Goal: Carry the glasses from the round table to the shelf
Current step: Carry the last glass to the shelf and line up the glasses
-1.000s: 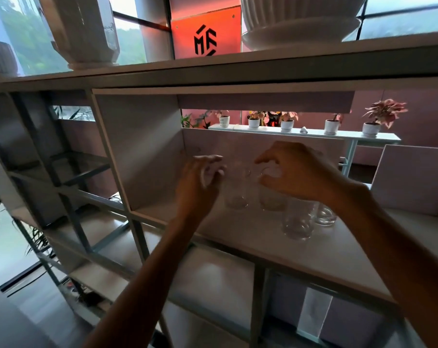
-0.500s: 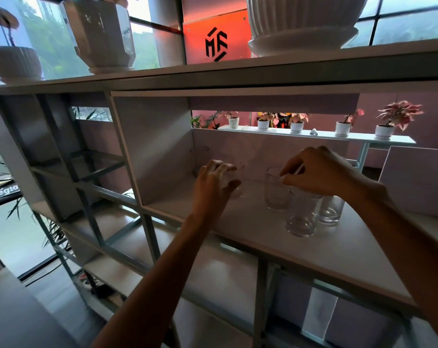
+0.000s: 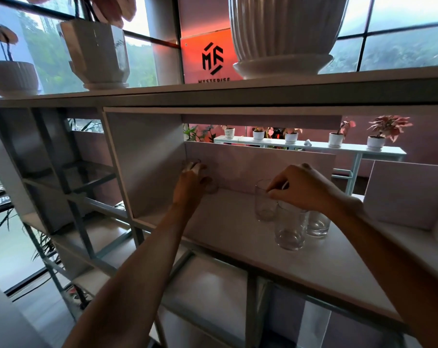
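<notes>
Careful: your right hand fingertips pinch rear glass rim beside two glasses; knock risk. Left hand wraps corner glass.

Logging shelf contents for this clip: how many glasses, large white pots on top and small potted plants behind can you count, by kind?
glasses: 4 clear; the left hand may hide another
large white pots on top: 3
small potted plants behind: 5
Total: 12
</notes>
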